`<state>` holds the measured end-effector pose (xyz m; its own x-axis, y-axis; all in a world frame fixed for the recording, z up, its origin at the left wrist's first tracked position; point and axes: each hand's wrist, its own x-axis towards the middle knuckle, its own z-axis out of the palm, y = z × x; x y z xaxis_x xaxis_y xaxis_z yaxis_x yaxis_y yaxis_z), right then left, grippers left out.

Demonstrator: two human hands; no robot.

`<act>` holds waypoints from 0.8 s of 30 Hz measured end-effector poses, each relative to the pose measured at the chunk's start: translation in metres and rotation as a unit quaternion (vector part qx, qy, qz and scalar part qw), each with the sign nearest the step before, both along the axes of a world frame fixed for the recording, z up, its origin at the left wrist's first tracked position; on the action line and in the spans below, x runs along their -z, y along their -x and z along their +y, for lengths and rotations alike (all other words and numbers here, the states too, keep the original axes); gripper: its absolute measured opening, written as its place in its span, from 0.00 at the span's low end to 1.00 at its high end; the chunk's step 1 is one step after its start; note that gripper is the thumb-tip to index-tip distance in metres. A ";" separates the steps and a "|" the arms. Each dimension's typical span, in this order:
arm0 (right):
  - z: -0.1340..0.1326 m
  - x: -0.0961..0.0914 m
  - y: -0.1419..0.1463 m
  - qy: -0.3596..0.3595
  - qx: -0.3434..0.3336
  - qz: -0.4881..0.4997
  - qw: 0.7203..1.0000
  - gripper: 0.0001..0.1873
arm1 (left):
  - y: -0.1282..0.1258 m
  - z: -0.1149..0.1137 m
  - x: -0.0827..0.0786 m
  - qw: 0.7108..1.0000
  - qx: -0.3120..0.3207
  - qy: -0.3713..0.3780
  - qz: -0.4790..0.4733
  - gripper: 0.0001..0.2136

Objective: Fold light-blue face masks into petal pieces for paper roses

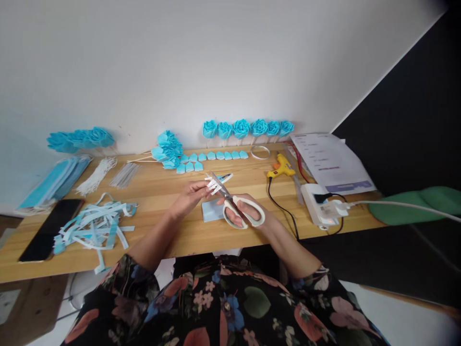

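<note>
My right hand (242, 215) grips white-handled scissors (235, 204), fingers through the loops, blades pointing up and left. My left hand (190, 196) pinches a small white folded piece of mask fabric (213, 184) at the blade tips. Both hands hover just above the wooden table (162, 192). A light blue folded piece (211, 211) lies on the table under the scissors.
Blue fabric roses (248, 128) lean on the wall; cut blue petals (212, 156) lie in a row. Blue strip scraps (95, 226), a phone (48, 228) and stacked masks (54, 181) are at left. A yellow glue gun (281, 167), power strip (320, 204) and papers (329, 161) are at right.
</note>
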<state>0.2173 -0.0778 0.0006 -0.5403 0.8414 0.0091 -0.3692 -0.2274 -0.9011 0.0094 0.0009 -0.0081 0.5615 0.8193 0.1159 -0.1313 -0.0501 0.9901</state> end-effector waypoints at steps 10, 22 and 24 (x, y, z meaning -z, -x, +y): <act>-0.047 -0.017 -0.033 -0.022 0.129 -0.027 0.991 0.30 | -0.055 0.027 -0.032 0.947 0.080 -0.274 0.145 0.03; -0.089 -0.017 -0.089 0.028 0.338 0.054 0.939 0.25 | -0.177 0.074 0.008 0.910 0.082 -0.326 0.244 0.11; -0.090 -0.017 -0.090 0.056 0.318 0.065 0.944 0.23 | -0.174 0.074 0.008 0.906 0.091 -0.332 0.247 0.11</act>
